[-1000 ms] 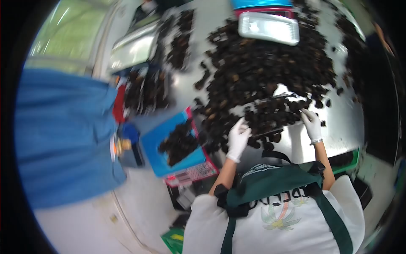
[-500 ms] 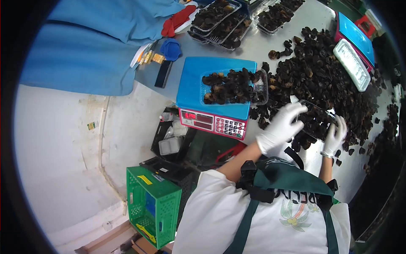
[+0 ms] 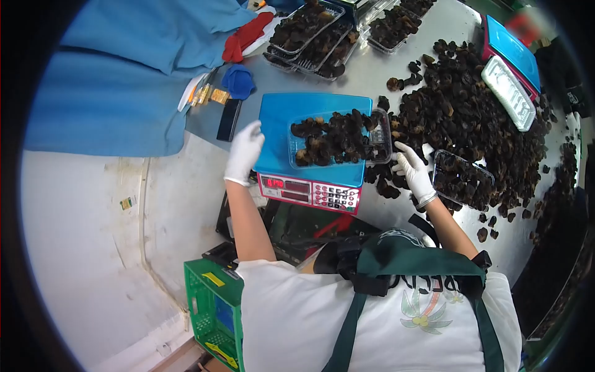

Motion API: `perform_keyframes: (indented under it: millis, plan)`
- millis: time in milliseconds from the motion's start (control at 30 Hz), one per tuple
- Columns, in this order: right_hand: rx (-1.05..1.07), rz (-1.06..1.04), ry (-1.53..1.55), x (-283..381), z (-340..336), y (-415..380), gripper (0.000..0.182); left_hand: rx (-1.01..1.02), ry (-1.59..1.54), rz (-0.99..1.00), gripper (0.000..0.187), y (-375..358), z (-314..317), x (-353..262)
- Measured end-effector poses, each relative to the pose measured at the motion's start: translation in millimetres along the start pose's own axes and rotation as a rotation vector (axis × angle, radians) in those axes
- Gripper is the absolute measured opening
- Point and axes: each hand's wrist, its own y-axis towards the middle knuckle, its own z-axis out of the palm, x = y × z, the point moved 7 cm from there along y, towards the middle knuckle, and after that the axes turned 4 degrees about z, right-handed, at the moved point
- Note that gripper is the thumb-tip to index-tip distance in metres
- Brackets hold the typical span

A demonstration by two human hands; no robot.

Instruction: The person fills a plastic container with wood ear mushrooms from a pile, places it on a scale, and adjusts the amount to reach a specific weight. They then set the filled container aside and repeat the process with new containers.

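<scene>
A clear plastic tray (image 3: 294, 162) of dark, curled pieces like wood ear mushrooms (image 3: 338, 139) lies on the blue top of a digital scale (image 3: 273, 118), whose red digits are lit. At the scale's left edge is my left hand (image 3: 245, 154), white-gloved, empty, its fingers stretched out. My right hand (image 3: 413, 172), gloved too, is held with fingers apart just right of that tray's end, holding nothing. Beside it a second filled clear tray (image 3: 493, 180) rests against the mushroom heap.
A large mushroom heap (image 3: 458, 118) spreads over the metal table (image 3: 365, 74). Behind it stands another blue-topped scale (image 3: 511, 46) with an upturned clear tray (image 3: 509, 93) leaning on it. Filled trays (image 3: 310, 40) are stacked at the back. A phone (image 3: 229, 119) lies left; a green crate (image 3: 214, 310) stands below.
Both hands have let go of the tray by the heap. My left hand has swung left to the scale's far side; my right hand has moved left toward the tray on the scale.
</scene>
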Motion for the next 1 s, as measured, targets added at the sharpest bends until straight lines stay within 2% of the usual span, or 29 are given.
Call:
perform_keyframes:
  millis: [33,100,167,200,300,367,433,533,633,767,1000]
  plan:
    - [-0.069,0.012,-0.158,-1.0,0.3,2.7,0.039,0.021,0.038,0.008,0.043,-1.2,12.8,15.8]
    - [-0.099,0.073,-0.172,0.9,5.9,7.7,0.038,0.144,-0.023,-0.085,0.044,-5.0,40.4,37.3]
    - [-0.151,0.056,-0.222,2.4,5.0,13.3,0.039,0.073,0.045,-0.051,0.043,-5.6,45.2,42.8]
    - [-0.148,0.087,-0.210,4.8,6.7,12.9,0.040,0.069,-0.204,-0.191,0.040,-11.1,46.4,32.3]
    - [-0.033,0.155,-0.057,7.5,13.7,8.9,0.046,0.092,-0.367,-0.186,0.038,-14.3,55.5,18.5]
    - [0.008,0.121,-0.140,12.7,18.3,8.8,0.050,0.192,-0.457,-0.193,0.036,-14.3,71.9,19.8]
    - [0.012,0.124,-0.182,22.8,14.8,12.2,0.051,0.177,-0.466,-0.207,0.032,-13.4,77.2,18.6]
    - [-0.015,0.044,-0.281,56.2,-7.2,26.6,0.051,0.171,-0.627,-0.222,0.029,-3.9,90.8,1.5]
    - [-0.081,-0.051,-0.249,89.2,-44.9,48.2,0.051,0.200,-0.712,-0.168,0.023,13.6,114.3,-37.2]
    - [-0.238,-0.094,-0.413,178.7,-78.6,76.7,0.047,0.228,-0.842,-0.116,0.021,59.3,152.3,-84.2]
    - [-0.387,-0.207,-0.718,240.3,-183.3,225.5,0.034,0.241,-1.043,-0.096,0.020,181.3,225.0,-130.6]
